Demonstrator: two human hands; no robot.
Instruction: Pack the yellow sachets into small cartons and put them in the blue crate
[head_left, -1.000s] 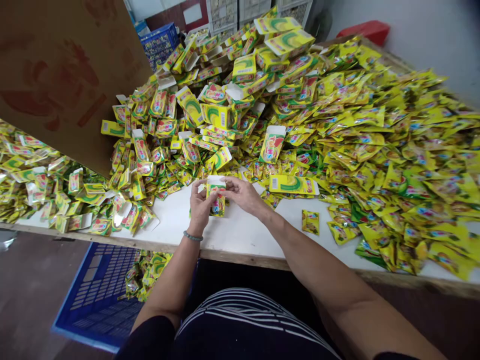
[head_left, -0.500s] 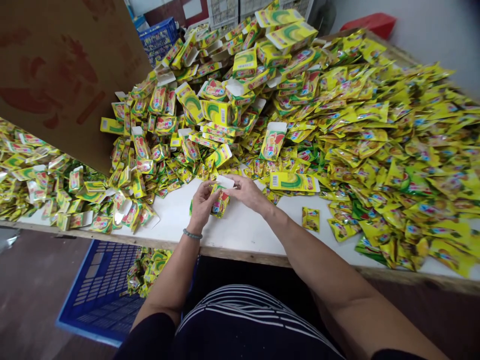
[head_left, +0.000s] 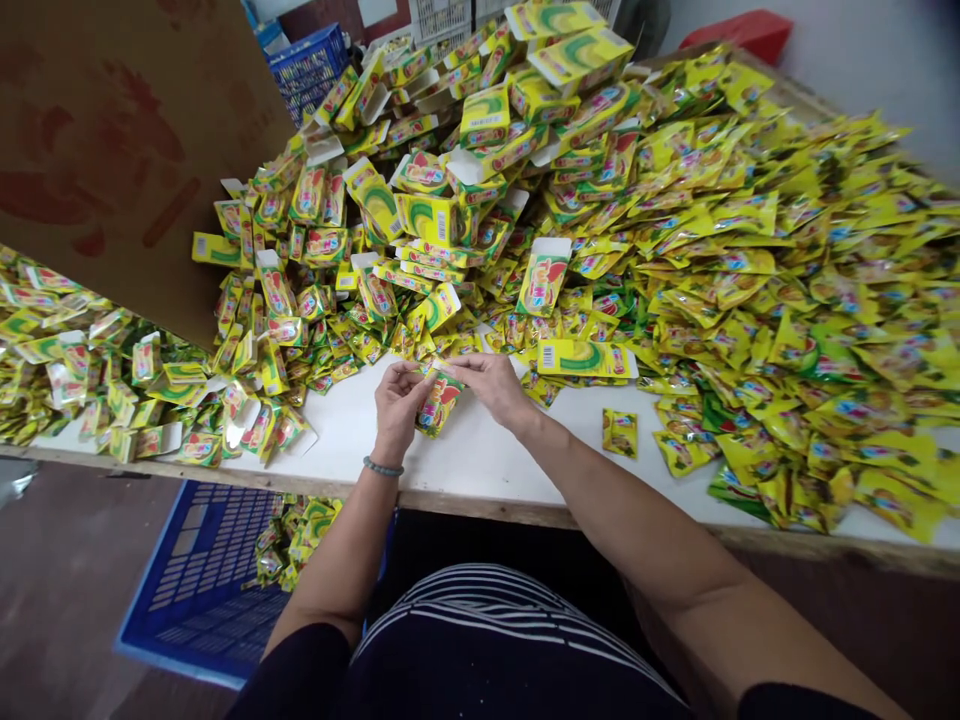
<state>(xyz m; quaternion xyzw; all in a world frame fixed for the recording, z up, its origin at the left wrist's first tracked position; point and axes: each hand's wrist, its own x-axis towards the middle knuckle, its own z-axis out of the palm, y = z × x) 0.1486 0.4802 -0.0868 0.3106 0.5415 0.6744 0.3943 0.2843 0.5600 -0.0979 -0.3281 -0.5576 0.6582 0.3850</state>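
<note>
Both my hands hold one small yellow-and-green carton (head_left: 439,405) just above the white tabletop. My left hand (head_left: 399,400) grips its left side, fingers closed. Thumb and fingers of my right hand (head_left: 487,385) pinch the carton's top end, where a bit of white flap shows. A single yellow sachet (head_left: 619,433) lies on the table to the right of my right hand. Behind my hands, a flat-lying carton (head_left: 587,359) and another carton with a raised white flap (head_left: 545,277) rest at the foot of the pile.
A heap of cartons (head_left: 420,215) rises at the back, and a broad pile of sachets (head_left: 787,300) covers the right. A large brown cardboard box (head_left: 135,150) stands at left. Below the table edge sits a blue crate (head_left: 187,580) with sachets in it.
The carton's white top flap, upright and wide before, is now mostly folded down under my fingers. My hands stay in nearly the same place; the view has shifted slightly.
</note>
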